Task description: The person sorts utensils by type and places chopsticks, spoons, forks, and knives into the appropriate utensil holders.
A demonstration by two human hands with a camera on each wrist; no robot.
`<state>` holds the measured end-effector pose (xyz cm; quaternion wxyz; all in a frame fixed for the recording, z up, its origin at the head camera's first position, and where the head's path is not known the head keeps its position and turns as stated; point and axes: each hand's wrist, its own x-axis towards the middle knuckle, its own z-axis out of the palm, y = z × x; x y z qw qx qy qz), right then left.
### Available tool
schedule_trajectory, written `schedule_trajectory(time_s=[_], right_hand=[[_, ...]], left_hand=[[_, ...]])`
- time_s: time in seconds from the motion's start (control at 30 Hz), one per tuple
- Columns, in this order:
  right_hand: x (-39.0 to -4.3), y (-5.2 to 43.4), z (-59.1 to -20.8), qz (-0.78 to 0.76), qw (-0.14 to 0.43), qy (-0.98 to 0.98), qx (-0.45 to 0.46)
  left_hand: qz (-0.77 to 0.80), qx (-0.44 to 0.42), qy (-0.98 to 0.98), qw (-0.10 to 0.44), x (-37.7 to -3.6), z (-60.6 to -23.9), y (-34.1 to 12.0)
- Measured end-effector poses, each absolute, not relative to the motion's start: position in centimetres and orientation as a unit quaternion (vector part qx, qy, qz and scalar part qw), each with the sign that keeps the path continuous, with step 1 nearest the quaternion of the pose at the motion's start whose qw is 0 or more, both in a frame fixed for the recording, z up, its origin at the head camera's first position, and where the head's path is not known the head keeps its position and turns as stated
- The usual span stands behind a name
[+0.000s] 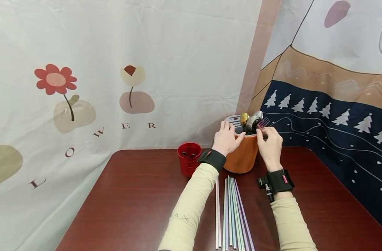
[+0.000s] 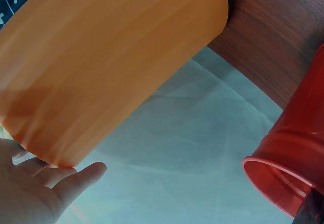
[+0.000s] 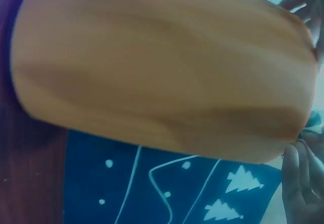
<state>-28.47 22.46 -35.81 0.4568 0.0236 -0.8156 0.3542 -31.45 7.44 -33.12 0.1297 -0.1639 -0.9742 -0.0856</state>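
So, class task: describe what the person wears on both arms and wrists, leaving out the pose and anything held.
Both arms wear pale cream long sleeves; the left sleeve carries faint lettering. Each wrist has a black strap: the left strap is plain, and the right strap has a small red tag and a small black device on its side. The hands are bare.

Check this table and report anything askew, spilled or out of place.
Nothing stands out. The orange cylindrical utensil holder and the small red plastic cup stand upright on the dark red wooden table; the pastel metal chopsticks lie roughly parallel. Left hand steadies the holder; right hand pinches a pink fork.
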Motion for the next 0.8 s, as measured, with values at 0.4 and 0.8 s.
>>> schedule_trajectory(time_s=[0.4, 0.8], right_hand=[[-28.3, 23.0, -36.8, 0.299, 0.459, -0.834, 0.067], [-27.9, 23.2, -35.7, 0.19, 0.433, -0.878, 0.075]], left_hand=[[-0.096, -0.171, -0.973, 0.125, -31.5, -33.1, 7.3], [-0.285, -0.184, -0.93, 0.141, -30.0, -33.5, 4.8]])
